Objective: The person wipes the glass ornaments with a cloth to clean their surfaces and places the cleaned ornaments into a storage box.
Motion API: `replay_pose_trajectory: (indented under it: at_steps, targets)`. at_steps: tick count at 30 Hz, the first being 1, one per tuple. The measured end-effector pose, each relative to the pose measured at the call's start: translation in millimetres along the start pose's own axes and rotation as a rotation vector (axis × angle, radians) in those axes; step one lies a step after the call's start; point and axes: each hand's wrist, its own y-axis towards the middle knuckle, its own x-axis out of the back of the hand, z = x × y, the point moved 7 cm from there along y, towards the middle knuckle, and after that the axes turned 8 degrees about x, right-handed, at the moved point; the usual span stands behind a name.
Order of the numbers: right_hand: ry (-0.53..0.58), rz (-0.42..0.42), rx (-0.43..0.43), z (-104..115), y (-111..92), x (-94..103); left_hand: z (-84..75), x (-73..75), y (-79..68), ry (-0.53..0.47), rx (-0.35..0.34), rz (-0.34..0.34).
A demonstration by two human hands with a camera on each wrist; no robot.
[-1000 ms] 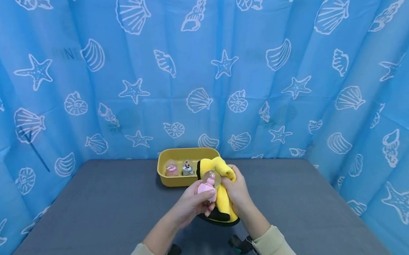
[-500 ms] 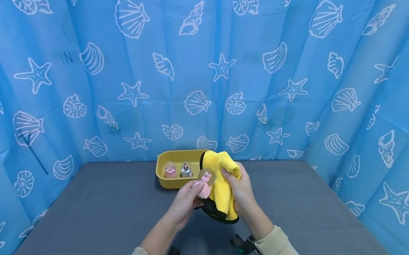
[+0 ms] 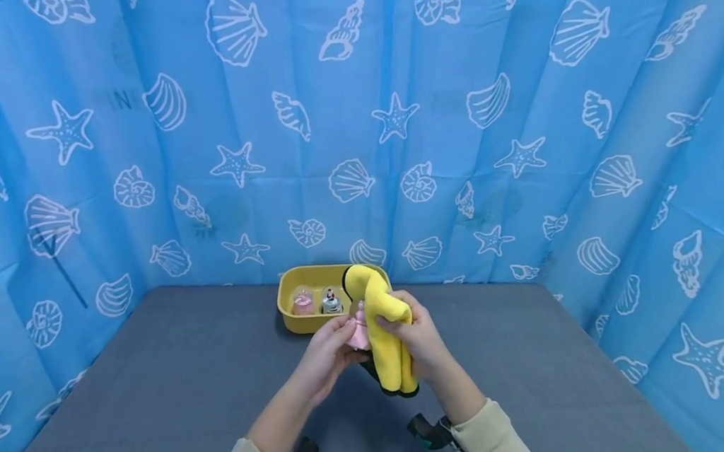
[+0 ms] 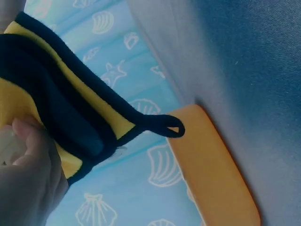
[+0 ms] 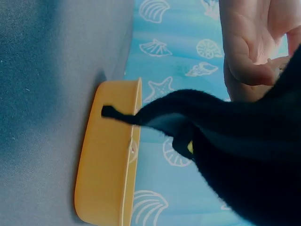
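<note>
My left hand [image 3: 326, 356] pinches a small snow globe by its pink base [image 3: 358, 335], fingers and thumb on either side. My right hand [image 3: 423, 338] grips a folded yellow cloth with black edging [image 3: 389, 348], which lies against the globe and hides most of its clear dome. In the left wrist view, the cloth [image 4: 61, 89] spreads beside the left hand [image 4: 33, 169], its black hanging loop [image 4: 164, 126] sticking out. Dark cloth [image 5: 244, 141] fills much of the right wrist view, hiding the right hand; the left hand [image 5: 247, 52] shows above.
Behind the hands stands a yellow tray [image 3: 309, 325] on the grey tabletop [image 3: 208, 380]. Inside it are a pink snow globe [image 3: 303, 303] and a white-based one with a small red figure [image 3: 331, 301]. A blue shell-print curtain [image 3: 355, 141] hangs behind.
The right hand has brought the cloth left, over the snow globe's dome, which was in plain sight before. The left hand has kept hold of the globe, turning it slightly upright.
</note>
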Motion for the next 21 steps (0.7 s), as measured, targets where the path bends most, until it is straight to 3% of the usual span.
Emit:
replay_pose_trajectory:
  at_steps: [12, 21]
  targets:
    - [-0.160, -0.241, 0.057, -1.1, 5.5, 12.0, 2.2, -3.9, 0.1, -0.050, 0.007, 0.032]
    - [-0.163, -0.309, 0.042, -10.0, 6.8, 18.5, 4.3, -11.2, 7.7, -0.026, 0.037, 0.083]
